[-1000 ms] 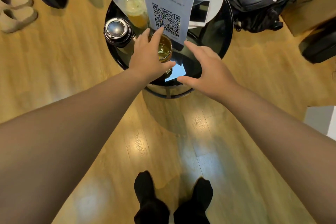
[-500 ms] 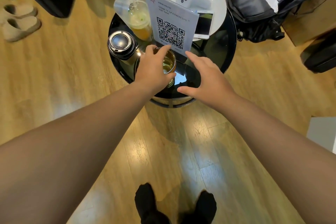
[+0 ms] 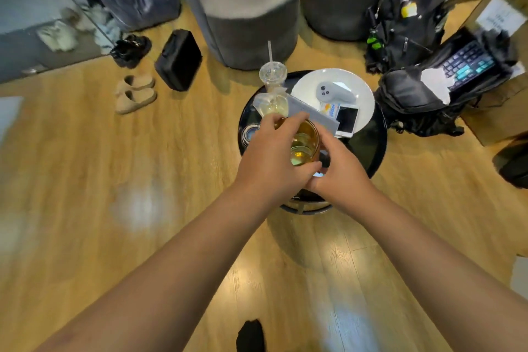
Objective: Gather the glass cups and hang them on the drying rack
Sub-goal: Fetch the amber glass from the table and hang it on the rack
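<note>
An amber glass cup [image 3: 304, 141] with a little yellowish liquid in it is lifted just above the round black side table [image 3: 368, 146]. My left hand [image 3: 274, 157] grips the cup from its left side, thumb under the near wall and fingers curled over the far rim. My right hand [image 3: 340, 171] comes in from the right and touches the cup's lower right side, its fingers partly hidden behind the glass. No drying rack is in view.
On the table stand a plastic drink cup with a straw [image 3: 273, 88], a metal-lidded flask [image 3: 251, 134], a white plate [image 3: 363, 91] with a controller and a phone [image 3: 347, 120], and a paper sign. Grey stools [image 3: 248, 14], black backpacks [image 3: 423, 94] and slippers [image 3: 135, 93] crowd the wooden floor.
My left hand closed round the amber cup and raised it off the table. My right hand moved in to the cup's side. The camera tilted up, showing the stools.
</note>
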`<state>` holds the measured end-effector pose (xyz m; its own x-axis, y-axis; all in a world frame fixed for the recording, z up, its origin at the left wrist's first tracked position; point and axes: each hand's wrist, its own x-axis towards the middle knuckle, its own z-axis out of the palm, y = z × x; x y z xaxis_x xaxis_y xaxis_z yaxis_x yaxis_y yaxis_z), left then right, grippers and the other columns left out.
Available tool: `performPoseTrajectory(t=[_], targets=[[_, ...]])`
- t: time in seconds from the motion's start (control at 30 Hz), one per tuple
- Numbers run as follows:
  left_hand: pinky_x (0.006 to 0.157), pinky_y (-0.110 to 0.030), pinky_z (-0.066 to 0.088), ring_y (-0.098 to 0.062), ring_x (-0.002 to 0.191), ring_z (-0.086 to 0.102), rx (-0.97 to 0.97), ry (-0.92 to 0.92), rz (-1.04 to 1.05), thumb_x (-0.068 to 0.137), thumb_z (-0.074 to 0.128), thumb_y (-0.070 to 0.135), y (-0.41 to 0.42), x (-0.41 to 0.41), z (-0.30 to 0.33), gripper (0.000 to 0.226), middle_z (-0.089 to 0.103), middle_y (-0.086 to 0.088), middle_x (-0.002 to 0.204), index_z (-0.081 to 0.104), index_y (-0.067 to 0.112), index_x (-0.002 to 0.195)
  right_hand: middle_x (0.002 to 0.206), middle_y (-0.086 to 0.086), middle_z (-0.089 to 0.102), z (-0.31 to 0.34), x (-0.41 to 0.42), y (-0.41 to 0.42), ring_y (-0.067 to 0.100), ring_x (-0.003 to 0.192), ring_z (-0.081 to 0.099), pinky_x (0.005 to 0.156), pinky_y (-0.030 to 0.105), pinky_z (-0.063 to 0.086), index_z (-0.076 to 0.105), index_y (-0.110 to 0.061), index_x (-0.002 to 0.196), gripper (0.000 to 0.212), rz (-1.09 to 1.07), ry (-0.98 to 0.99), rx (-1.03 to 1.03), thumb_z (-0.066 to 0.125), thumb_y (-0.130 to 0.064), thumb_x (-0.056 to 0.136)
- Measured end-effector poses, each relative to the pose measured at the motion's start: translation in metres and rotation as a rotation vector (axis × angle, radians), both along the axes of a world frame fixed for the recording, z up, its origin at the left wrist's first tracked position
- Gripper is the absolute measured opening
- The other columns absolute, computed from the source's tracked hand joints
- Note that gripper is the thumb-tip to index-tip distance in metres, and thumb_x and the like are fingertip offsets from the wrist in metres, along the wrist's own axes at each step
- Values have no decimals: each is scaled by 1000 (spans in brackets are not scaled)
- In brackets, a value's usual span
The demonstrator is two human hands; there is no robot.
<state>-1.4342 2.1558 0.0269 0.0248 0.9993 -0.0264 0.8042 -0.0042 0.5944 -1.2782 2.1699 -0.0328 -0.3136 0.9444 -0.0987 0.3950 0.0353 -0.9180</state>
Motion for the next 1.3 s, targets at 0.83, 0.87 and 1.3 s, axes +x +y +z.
performPoseTrajectory(t=[0.83,0.87,1.3], targets=[[97,-11,31,-3,134,41,303,131,689,86,60,74,-343,-165,469,83,45,15,152,35,36,155,112,-22,70,456,-234,-201,3,103,70,82,26,59,52,-42,124,77,695,367,174,99,-38,63],[102,-17,35,-5,136,42,325,138,749,89,56,73,-369,-176,477,78,45,14,153,37,36,155,110,-23,71,465,-251,-217,3,102,71,82,28,60,53,-40,124,77,727,376,177,99,-42,62],[115,-37,37,-9,143,38,210,407,1480,94,34,76,-840,-217,509,73,45,14,155,40,35,155,119,-17,63,536,-410,-572,-16,101,59,70,6,47,47,-36,133,89,1260,427,249,98,-46,62]])
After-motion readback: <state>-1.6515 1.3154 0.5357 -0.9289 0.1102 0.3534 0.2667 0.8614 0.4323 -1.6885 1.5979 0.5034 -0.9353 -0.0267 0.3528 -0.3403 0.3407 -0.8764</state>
